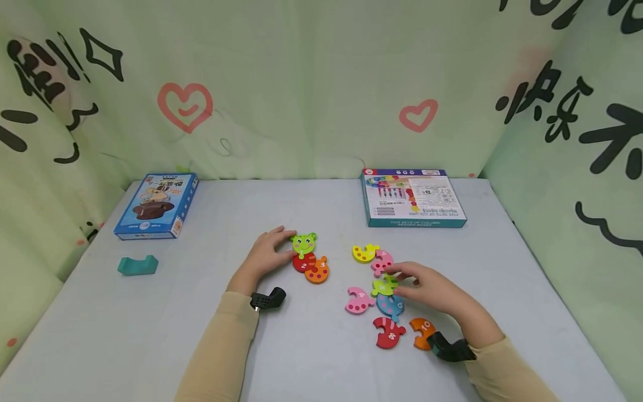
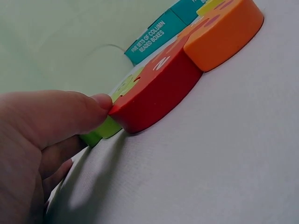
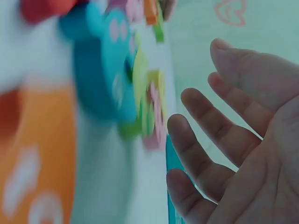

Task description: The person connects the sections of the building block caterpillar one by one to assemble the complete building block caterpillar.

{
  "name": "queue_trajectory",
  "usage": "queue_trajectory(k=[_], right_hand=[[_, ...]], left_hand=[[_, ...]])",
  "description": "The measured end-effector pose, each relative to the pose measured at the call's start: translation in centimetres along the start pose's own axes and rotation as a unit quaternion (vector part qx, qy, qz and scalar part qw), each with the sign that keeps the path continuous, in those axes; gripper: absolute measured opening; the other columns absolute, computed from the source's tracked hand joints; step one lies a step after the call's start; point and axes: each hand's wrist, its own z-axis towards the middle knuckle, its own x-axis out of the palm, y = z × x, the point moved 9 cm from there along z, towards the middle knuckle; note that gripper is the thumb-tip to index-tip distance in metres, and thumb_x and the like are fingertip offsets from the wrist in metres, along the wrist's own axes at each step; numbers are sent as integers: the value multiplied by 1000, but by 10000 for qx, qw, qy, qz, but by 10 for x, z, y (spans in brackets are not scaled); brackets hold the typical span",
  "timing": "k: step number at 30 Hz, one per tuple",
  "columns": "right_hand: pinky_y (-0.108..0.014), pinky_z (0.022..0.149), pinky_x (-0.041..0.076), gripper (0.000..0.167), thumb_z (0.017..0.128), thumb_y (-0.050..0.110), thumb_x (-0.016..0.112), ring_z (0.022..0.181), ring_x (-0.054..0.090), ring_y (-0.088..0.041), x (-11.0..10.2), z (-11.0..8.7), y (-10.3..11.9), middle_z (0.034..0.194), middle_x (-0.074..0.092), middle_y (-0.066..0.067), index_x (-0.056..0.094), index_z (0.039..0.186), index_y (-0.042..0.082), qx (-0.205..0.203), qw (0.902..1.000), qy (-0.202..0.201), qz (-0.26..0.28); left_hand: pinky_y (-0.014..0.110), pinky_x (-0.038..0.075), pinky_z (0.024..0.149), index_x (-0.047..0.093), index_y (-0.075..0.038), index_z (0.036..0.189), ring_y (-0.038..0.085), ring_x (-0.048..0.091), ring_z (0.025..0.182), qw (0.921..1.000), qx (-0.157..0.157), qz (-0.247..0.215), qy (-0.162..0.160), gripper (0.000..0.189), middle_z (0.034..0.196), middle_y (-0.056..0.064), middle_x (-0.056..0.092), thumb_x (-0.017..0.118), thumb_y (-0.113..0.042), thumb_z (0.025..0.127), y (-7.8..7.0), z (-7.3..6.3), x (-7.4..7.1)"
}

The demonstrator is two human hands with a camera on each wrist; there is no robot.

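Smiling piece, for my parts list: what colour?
The smiling piece is light green, clearest in the head view.

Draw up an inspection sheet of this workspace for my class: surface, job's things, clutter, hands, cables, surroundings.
Surface: white tabletop.
Job's things: frog head, red piece and orange piece together; seven more pieces to their right.
Clutter: blue box, teal-edged box, teal block.
Hands: left hand touches the frog head; right hand, beside the green piece, holds nothing.
Cables: nothing seen.
Surroundings: pale green curtains with red hearts and dark lettering.

Teal-sided box [image 1: 416, 198]: "FIVE SETS OF COLUMN BEADED BOXES"; red piece [image 1: 302, 263]: "2"; orange piece [image 1: 318, 272]: "3"; lower orange piece [image 1: 423, 330]: "10".
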Motion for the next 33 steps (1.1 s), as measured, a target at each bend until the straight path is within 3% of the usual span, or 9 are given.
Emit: queue_trajectory(k=[5, 13, 18, 25, 33], right_hand=[[-45, 91, 47, 42, 83, 23, 64, 108, 51, -24, 17, 14, 20, 121, 56, -7, 55, 122, 12, -248, 9991, 333, -19], [-36, 85, 50, 41, 80, 25, 67, 105, 50, -18, 42, 25, 32, 120, 56, -1, 57, 120, 19, -178, 9963, 832, -109], [-41, 92, 48, 44, 79, 26, 68, 113, 48, -20, 47, 28, 35, 123, 55, -1, 57, 121, 18, -264, 9960, 786, -344], [-39, 91, 48, 47, 76, 27, 72, 113, 47, -18, 50, 30, 35, 120, 55, 0, 57, 120, 17, -258, 9952, 665, -669], [-42, 95, 46, 46, 81, 13, 65, 120, 45, -23, 52, 29, 45, 127, 54, -2, 55, 125, 15, -595, 9914, 679, -942]], left_hand=[[47, 13, 114, 51, -19, 129, 26, 28, 136, 10000, -20, -29, 16, 52, 142, 9, 40, 60, -35, 81, 1, -1, -1], [47, 12, 114, 51, -19, 129, 26, 28, 136, 10000, -33, -43, 31, 52, 142, 10, 39, 61, -34, 81, 2, -3, -1], [47, 12, 114, 50, -19, 130, 25, 27, 137, 10000, -59, 18, 40, 52, 143, 9, 39, 60, -35, 81, 2, 0, 0], [47, 12, 115, 51, -19, 129, 24, 27, 137, 10000, -44, 62, 47, 51, 142, 8, 41, 60, -35, 81, -1, 1, -2], [46, 12, 115, 51, -18, 129, 24, 27, 137, 10000, -8, 73, 65, 51, 141, 8, 42, 60, -35, 81, -1, 1, -1]])
